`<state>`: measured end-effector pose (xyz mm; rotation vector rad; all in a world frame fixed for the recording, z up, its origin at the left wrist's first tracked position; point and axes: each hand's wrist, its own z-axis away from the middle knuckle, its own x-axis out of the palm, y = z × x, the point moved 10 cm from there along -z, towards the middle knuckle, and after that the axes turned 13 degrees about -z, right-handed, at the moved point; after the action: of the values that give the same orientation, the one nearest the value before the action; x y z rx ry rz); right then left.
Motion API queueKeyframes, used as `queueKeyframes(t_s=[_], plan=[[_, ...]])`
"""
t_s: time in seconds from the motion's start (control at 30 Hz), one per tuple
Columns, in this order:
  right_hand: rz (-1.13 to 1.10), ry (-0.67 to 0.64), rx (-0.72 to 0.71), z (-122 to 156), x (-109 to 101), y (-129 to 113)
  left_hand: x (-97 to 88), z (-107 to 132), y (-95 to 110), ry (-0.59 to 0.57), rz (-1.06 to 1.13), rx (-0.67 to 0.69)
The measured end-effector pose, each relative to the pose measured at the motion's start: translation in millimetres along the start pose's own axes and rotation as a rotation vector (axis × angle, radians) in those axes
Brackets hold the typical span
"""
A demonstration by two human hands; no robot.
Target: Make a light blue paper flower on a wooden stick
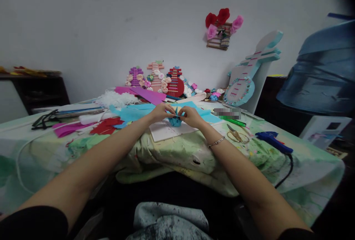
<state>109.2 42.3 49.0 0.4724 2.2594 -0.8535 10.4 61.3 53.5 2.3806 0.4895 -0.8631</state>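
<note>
Both my hands meet over the middle of the table. My left hand [161, 112] and my right hand [190, 115] pinch a small rolled blue foam flower [175, 121] between their fingertips, just above a white sheet [163, 130]. A light blue foam strip [133, 113] lies right behind them. My right wrist wears a thin bracelet.
Gold scissors [237, 135] and a blue glue gun [273, 141] with its black cord lie to the right. Red [107, 126] and pink [66, 129] foam pieces lie left. Small decorated guitar models [174, 83] stand at the wall, a large one [246, 77] leans right. A water jug [324, 70] stands far right.
</note>
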Motion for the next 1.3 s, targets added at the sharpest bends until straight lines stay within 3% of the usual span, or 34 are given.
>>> queueKeyframes(t_s=[0.57, 0.77, 0.83, 1.0, 1.3], plan=[[0.006, 0.028, -0.008, 0, -3, 1, -4.5, 3, -2, 0.064, 0.057, -0.101], [-0.029, 0.098, 0.062, 2, -13, 4, -5.9, 11, -27, 0.135, 0.426, -0.389], [-0.041, 0.126, 0.063, 2, -18, 3, -0.4, 13, -33, 0.093, 0.538, -0.448], [-0.046, 0.195, 0.001, 3, -25, -1, 21.9, 16, -29, -0.126, 0.658, -0.451], [-0.07, 0.187, -0.107, 3, -24, -9, 29.3, 17, -10, -0.243, 0.68, -0.288]])
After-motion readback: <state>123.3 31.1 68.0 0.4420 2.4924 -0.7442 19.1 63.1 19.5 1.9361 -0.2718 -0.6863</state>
